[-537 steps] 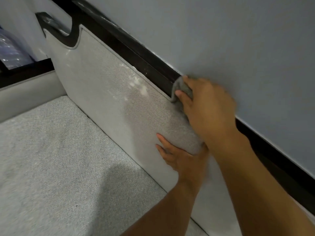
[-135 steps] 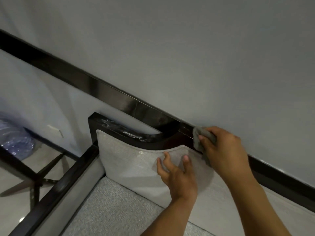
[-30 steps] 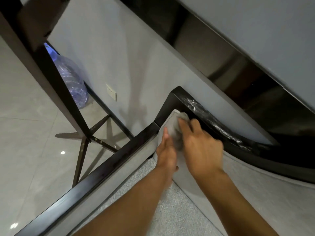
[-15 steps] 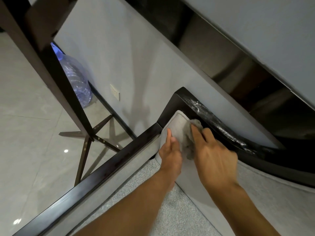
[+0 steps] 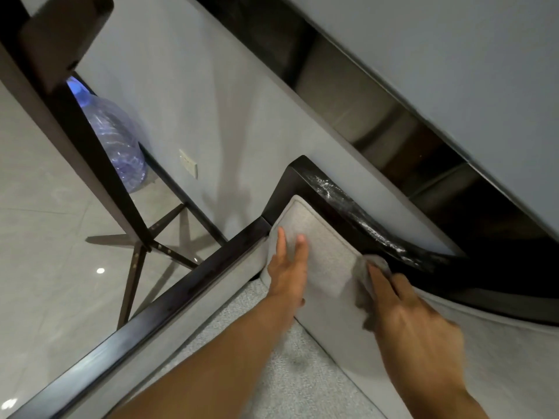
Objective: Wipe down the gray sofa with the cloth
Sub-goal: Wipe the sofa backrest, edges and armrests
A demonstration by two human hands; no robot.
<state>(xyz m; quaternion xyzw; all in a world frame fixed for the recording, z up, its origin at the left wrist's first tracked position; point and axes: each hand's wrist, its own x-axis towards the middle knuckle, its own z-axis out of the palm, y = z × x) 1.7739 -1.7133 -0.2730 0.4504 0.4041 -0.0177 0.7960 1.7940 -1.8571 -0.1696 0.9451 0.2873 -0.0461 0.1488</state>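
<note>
Fingers (image 5: 301, 249) of the left hand (image 5: 287, 270) lie straight and close together, flat on the light, finely woven back cushion of the gray sofa (image 5: 323, 237) at the centre of the frame. To its right the blurred right hand (image 5: 414, 325) presses a crumpled gray cloth (image 5: 367, 269) under extended fingers against the cushion's upper edge, beside the glossy dark wooden frame (image 5: 348, 207), which is streaked white.

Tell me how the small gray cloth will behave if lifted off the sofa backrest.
Probably floppy: the small gray cloth bunches in soft folds under the right hand. Likely light, being thin. It should drag rather than slide on the textured gray backrest cushion.
</note>
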